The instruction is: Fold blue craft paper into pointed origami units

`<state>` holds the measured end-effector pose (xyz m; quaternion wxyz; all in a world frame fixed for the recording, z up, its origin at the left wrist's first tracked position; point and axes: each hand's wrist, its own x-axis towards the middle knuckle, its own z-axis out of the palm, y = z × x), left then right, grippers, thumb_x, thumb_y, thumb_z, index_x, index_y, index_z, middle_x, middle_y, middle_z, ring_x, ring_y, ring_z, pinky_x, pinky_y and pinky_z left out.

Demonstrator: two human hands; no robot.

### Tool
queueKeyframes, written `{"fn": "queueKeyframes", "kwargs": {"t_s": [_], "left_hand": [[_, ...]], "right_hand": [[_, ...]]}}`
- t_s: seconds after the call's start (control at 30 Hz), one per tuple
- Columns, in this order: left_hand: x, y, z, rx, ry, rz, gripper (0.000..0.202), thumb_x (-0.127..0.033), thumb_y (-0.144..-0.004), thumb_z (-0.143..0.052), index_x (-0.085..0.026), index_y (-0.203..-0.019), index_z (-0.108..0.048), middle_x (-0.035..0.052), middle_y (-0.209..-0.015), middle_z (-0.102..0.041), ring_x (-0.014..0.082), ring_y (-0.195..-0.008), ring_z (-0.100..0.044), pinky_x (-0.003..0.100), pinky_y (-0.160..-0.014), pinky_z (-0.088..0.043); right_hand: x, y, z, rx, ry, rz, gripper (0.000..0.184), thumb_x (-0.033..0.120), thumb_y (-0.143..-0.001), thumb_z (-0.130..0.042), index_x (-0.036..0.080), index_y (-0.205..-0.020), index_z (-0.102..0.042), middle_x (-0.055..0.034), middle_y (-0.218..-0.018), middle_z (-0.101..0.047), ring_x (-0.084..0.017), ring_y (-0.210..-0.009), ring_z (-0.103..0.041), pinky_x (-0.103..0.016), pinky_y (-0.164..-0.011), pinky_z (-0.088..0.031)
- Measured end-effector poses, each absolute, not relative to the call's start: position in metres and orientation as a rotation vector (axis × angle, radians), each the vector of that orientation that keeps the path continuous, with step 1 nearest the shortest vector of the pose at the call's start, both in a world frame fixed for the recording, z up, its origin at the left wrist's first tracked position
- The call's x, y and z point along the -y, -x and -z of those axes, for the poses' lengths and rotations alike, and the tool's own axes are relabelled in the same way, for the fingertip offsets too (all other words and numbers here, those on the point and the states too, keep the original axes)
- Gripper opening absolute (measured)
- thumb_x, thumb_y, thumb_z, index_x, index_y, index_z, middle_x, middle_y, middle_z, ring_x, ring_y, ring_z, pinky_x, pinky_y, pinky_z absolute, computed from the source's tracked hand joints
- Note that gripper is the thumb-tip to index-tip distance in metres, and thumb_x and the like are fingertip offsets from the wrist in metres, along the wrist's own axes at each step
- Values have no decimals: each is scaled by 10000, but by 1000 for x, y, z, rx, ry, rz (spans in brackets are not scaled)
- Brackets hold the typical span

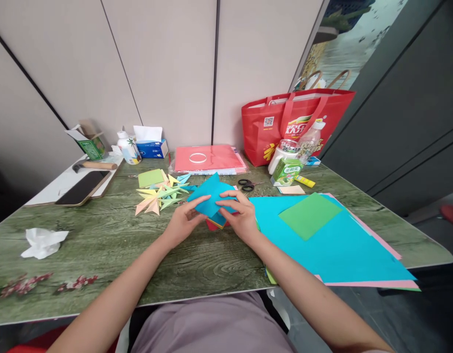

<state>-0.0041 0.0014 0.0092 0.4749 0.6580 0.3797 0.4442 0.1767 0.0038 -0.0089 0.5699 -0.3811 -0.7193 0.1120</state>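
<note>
Both my hands meet at the middle of the green wood-grain table (101, 245) on a blue paper square (210, 195). My left hand (183, 221) pinches its lower left edge with curled fingers. My right hand (241, 214) grips the right side, fingers bent over the paper. Under the blue square lies a small stack of coloured squares (216, 223), red and blue showing. Folded pastel paper pieces (160, 195) lie in a pile just left of the hands.
Large blue sheet (322, 245) with a green square (309, 214) on it lies right, over pink sheets. Scissors (246, 185), a pink folder (207, 158), red bag (292, 122), jars (288, 164), tissue box (150, 144), phone (82, 188) and crumpled tissue (43, 242) surround.
</note>
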Motion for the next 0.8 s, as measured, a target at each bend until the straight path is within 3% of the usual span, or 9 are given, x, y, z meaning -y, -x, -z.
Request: {"fn": "queueKeyframes", "kwargs": {"t_s": [0.2, 0.37, 0.53, 0.73, 0.8], "left_hand": [[-3, 6, -15, -994, -1666, -1078, 402, -244, -625, -701, -167, -1019, -674, 61, -1035, -677, 240, -926, -615, 352, -827, -494], [-5, 8, -15, -1028, -1632, -1069, 348, -281, -606, -704, -163, -934, -708, 59, -1019, -686, 242, -915, -627, 344, -812, -501], [-4, 8, -19, -1120, -1635, -1060, 296, -238, -584, -716, -185, -875, -727, 39, -875, -721, 224, -801, -649, 310, -710, -523], [-4, 10, -21, -1114, -1696, -1136, 203, -228, -604, -703, -202, -801, -743, 23, -780, -727, 213, -748, -648, 286, -681, -513], [-5, 11, -19, -1110, -1719, -1151, 181, -240, -620, -698, -205, -792, -745, 21, -751, -727, 197, -706, -643, 275, -666, -506]], "right_hand": [[-3, -177, 10, 1759, 848, -311, 138, 196, -754, -620, 258, -857, -688, -59, -1033, -574, -179, -963, -562, -339, -775, -486], [-3, -176, 9, 1737, 873, -334, 91, 194, -718, -661, 260, -765, -702, -61, -1189, -499, -216, -1098, -503, -375, -853, -451], [-1, -176, 4, 1672, 901, -423, 65, 214, -684, -700, 253, -735, -705, -44, -1309, -431, -243, -1192, -438, -410, -944, -389], [-4, -175, 5, 1566, 899, -575, 81, 253, -616, -750, 224, -670, -697, -58, -1302, -452, -247, -1181, -454, -395, -946, -395], [-6, -175, 8, 1514, 887, -654, 114, 280, -587, -764, 217, -649, -692, -66, -1221, -511, -238, -1113, -503, -368, -875, -450]]}}
